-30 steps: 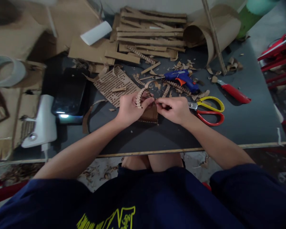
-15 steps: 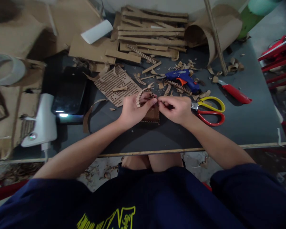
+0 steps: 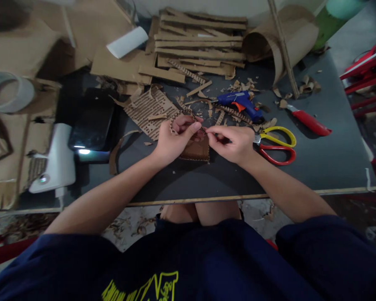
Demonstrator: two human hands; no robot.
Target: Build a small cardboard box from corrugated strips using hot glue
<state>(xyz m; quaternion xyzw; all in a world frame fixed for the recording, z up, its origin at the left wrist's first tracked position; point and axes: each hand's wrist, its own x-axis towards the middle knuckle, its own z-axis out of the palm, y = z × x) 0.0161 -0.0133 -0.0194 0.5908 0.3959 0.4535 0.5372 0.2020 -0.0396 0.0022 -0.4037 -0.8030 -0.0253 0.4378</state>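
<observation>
Curled over the fingers of my left hand is a corrugated cardboard strip, its ridged side facing outward. That hand is closed on the strip, thumb on top. My right hand pinches what looks like the strip's other end, close to the left fingertips; the pinched part is mostly hidden. Below the hands, a small brown cardboard piece with a ridged edge lies on the dark table. Scissors with one yellow and one red handle rest beside my right wrist. Behind my left hand lies a peeled corrugated sheet.
A blue glue gun lies among cardboard scraps behind my right hand. Further right is a red-handled knife. Cardboard strips are stacked at the back. On the left are a white device, a black phone-like object and a tape roll.
My left hand has shifted slightly left and turned, so the strip's loop shows at a different angle. The right hand has stayed nearly in place, still pinching.
</observation>
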